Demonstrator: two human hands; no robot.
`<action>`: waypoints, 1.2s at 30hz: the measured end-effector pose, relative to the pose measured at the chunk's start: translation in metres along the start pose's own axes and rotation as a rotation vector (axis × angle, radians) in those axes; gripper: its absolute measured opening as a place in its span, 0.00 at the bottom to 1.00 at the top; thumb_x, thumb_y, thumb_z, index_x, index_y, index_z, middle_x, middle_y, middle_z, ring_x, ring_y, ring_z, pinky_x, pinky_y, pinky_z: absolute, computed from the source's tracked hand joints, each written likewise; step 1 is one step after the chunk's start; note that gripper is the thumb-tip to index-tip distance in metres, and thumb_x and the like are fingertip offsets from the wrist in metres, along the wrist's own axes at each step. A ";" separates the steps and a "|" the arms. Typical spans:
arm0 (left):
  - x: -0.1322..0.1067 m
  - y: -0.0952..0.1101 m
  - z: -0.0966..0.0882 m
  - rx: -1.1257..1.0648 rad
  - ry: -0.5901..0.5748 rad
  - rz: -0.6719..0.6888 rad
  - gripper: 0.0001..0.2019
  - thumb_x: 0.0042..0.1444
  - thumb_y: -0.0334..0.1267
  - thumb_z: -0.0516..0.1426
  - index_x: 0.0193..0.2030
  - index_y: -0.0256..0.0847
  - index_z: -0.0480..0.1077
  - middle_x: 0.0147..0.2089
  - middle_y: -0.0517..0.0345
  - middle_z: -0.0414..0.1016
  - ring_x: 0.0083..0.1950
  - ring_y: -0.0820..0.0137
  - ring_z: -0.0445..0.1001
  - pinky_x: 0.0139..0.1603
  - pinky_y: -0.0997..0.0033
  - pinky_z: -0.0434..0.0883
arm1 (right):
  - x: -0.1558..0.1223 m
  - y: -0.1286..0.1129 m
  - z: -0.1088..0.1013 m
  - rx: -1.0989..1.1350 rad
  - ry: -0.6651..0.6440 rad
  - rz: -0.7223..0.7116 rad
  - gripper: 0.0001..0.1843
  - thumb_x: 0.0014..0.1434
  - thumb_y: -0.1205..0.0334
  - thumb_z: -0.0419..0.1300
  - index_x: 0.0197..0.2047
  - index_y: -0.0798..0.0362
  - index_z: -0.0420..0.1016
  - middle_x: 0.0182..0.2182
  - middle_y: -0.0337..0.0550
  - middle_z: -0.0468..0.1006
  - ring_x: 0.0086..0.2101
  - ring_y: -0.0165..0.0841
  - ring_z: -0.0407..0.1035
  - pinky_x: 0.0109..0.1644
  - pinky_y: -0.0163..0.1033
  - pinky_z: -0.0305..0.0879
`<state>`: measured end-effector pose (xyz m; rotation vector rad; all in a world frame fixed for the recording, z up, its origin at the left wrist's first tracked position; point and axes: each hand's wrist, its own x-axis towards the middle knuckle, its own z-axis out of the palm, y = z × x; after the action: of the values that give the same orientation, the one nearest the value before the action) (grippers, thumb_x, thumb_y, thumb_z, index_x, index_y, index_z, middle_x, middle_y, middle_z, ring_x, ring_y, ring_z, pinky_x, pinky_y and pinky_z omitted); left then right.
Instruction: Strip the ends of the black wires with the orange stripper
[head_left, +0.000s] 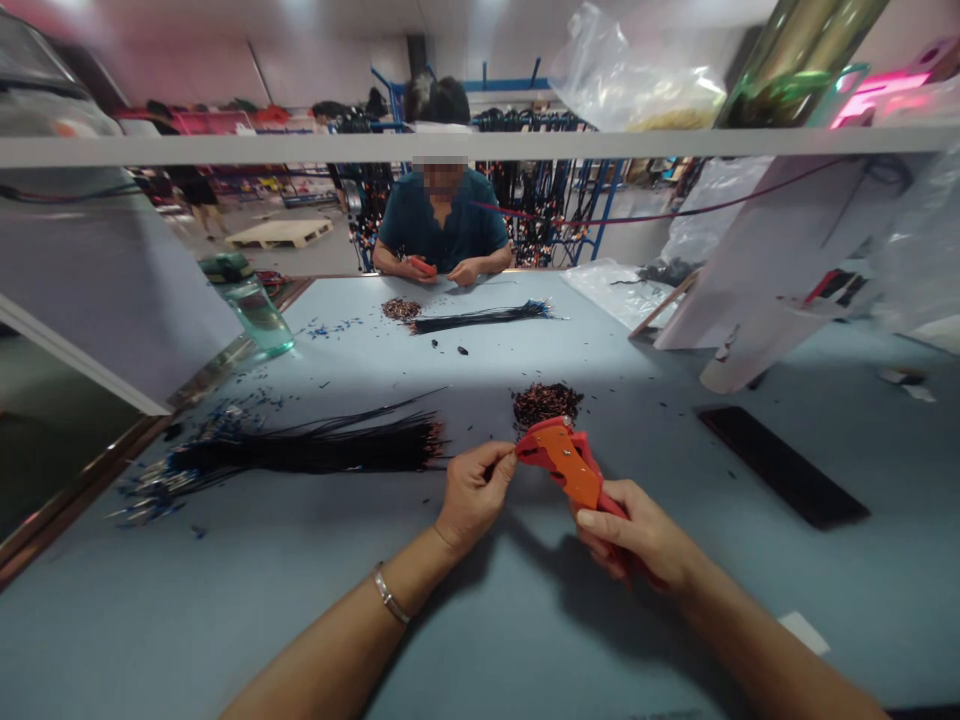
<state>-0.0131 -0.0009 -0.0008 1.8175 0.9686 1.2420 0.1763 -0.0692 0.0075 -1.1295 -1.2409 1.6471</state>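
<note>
Near centre of the counter (225, 610): I see both my hands meeting at an orange tool (566, 462).
Right hand (637, 530): my grip is wrapped tight on the tool's handles, its head tilted up and left.
Left hand (474, 490): my fingertips are pinched together right at the tool's head; what they pinch is too small to tell.
Wire bundle (330, 445): black, lying just left of my left hand.
Scrap pile (547, 402): dark bits, just beyond the tool.
Black slab (780, 465): flat, to the right.
Far side: a person (444, 225) sits with another bundle (480, 317).
</note>
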 end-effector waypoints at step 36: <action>0.003 -0.007 0.005 -0.273 -0.131 -0.170 0.12 0.54 0.42 0.56 0.36 0.35 0.74 0.30 0.57 0.75 0.31 0.72 0.69 0.35 0.75 0.67 | 0.011 0.009 0.002 -1.148 0.461 -0.680 0.19 0.56 0.58 0.57 0.50 0.54 0.65 0.41 0.53 0.74 0.39 0.43 0.68 0.43 0.47 0.65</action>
<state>-0.0090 0.0038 -0.0068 1.5497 0.8190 1.0791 0.1706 -0.0618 -0.0037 -1.3511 -1.9772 0.0539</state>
